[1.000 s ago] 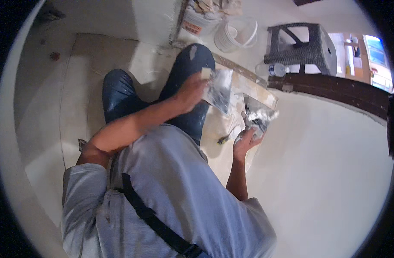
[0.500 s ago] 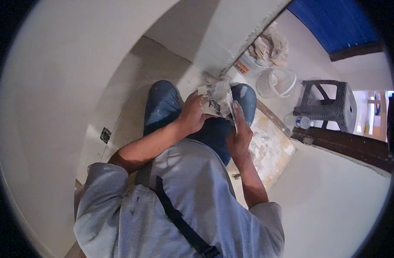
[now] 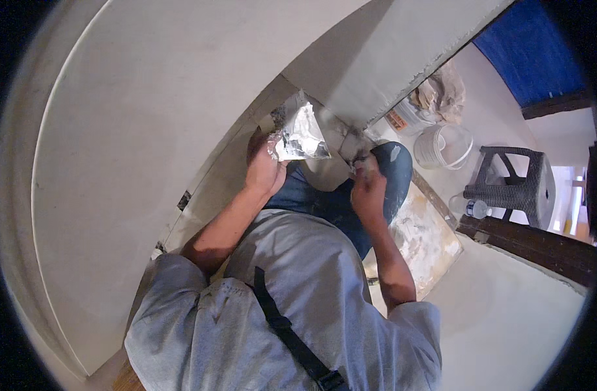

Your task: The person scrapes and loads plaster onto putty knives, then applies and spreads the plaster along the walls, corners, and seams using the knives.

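Lifted in front of my left knee, my left hand [image 3: 264, 171] is closed on the edge of a wide filling blade [image 3: 305, 139], a flat metal plate smeared with white putty. Its bright face catches the light. Over my right knee, my right hand [image 3: 369, 190] grips a smaller putty knife [image 3: 356, 147]. Its greyish, stained blade points away from me, and its handle is hidden by the fingers. A gap separates the two tools.
A pale panel [image 3: 148, 130] rises at my left, with a rough-edged wall [image 3: 376, 62] ahead. A stained board [image 3: 423, 244] lies by my right leg. Beyond are a white bucket [image 3: 434, 146], a bucket with crumpled sacking [image 3: 406, 117], a dark stool [image 3: 512, 186] and a clear bottle [image 3: 475, 208].
My hands have moved apart. The left one has raised and tilted the wide blade toward the left; the right one has drawn the putty knife away from it. The view has shifted too.
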The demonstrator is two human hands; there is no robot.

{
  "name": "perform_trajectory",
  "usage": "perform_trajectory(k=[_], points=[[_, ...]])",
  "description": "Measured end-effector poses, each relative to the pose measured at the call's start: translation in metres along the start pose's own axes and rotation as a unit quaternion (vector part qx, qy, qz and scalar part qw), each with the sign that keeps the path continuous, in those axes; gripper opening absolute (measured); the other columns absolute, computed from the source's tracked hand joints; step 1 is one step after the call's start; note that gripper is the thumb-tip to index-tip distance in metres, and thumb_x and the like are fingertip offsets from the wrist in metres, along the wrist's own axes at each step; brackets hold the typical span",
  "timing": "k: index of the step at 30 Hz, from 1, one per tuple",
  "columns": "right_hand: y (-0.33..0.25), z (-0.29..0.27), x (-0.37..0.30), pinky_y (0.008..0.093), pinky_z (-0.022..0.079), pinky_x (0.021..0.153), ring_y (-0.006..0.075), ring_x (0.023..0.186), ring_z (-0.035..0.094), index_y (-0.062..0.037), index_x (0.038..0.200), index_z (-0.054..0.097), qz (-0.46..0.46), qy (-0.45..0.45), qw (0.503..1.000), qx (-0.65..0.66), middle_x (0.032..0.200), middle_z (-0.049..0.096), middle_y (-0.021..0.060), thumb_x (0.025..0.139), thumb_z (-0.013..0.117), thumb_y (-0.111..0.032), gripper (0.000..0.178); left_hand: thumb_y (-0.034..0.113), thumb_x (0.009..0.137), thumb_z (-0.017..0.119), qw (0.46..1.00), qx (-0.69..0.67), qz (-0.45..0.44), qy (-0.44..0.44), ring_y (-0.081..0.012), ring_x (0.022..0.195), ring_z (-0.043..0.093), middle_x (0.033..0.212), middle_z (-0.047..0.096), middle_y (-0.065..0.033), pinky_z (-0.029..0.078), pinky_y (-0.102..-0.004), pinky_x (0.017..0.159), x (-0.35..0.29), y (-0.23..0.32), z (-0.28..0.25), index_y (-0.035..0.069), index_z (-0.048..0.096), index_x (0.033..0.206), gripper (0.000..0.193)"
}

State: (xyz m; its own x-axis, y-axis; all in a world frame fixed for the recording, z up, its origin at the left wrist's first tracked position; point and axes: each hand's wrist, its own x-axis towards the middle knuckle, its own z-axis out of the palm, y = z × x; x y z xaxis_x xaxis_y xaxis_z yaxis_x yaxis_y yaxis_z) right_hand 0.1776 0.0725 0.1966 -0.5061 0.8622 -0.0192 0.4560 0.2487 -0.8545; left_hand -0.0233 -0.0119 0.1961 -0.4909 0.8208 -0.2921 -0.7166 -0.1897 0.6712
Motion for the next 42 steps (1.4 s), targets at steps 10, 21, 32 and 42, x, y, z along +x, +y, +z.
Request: perform_trajectory(k=[10, 21, 32, 42], points=[[-0.042, 0.023, -0.007, 0.0363, 0.050, 0.083, 0.0260, 0.096, 0.063, 0.0036, 0.123, 0.049, -0.052, 0.056, 0.972, 0.222, 0.102, 0.063, 0.0207, 0.095, 0.047, -0.015, 0.034, 0.014, 0.093, 0.047, 0.995, 0.018, 0.059, 0.082, -0.0169, 0.086, 0.063, 0.098, 0.063, -0.0075, 0.052, -0.0294, 0.070, -0.006, -0.026, 0.002, 0.002, 0.058, 0.105, 0.020], [-0.030, 0.018, 0.004, 0.0363, 0.053, 0.076, 0.0219, 0.086, 0.065, 0.0019, 0.112, 0.055, -0.052, 0.017, 0.983, 0.177, 0.097, 0.065, 0.0153, 0.095, 0.049, -0.014, 0.024, 0.010, 0.093, 0.043, 0.991, 0.021, 0.112, 0.075, -0.0167, 0.088, 0.060, 0.098, 0.060, -0.0062, 0.049, -0.0292, 0.075, -0.004, -0.001, -0.020, 0.003, 0.054, 0.105, 0.018], [-0.060, 0.011, 0.002, 0.0328, 0.050, 0.077, 0.0239, 0.089, 0.064, 0.0028, 0.114, 0.055, -0.149, 0.037, 0.974, 0.164, 0.097, 0.066, 0.0163, 0.095, 0.048, -0.015, 0.027, 0.009, 0.094, 0.043, 0.993, -0.011, 0.100, 0.055, -0.0176, 0.101, 0.059, 0.109, 0.060, -0.0091, 0.048, -0.0286, 0.085, -0.006, -0.015, -0.003, 0.002, 0.055, 0.112, 0.023], [-0.013, 0.006, 0.009, 0.0373, 0.050, 0.072, 0.0228, 0.080, 0.066, 0.0025, 0.110, 0.056, -0.163, -0.026, 0.983, -0.076, 0.094, 0.066, 0.0183, 0.093, 0.050, -0.010, 0.022, 0.015, 0.095, 0.041, 0.950, 0.262, 0.130, 0.108, -0.0196, 0.096, 0.061, 0.102, 0.063, -0.0089, 0.049, -0.0310, 0.083, -0.009, -0.014, -0.016, 0.001, 0.059, 0.108, 0.027]])
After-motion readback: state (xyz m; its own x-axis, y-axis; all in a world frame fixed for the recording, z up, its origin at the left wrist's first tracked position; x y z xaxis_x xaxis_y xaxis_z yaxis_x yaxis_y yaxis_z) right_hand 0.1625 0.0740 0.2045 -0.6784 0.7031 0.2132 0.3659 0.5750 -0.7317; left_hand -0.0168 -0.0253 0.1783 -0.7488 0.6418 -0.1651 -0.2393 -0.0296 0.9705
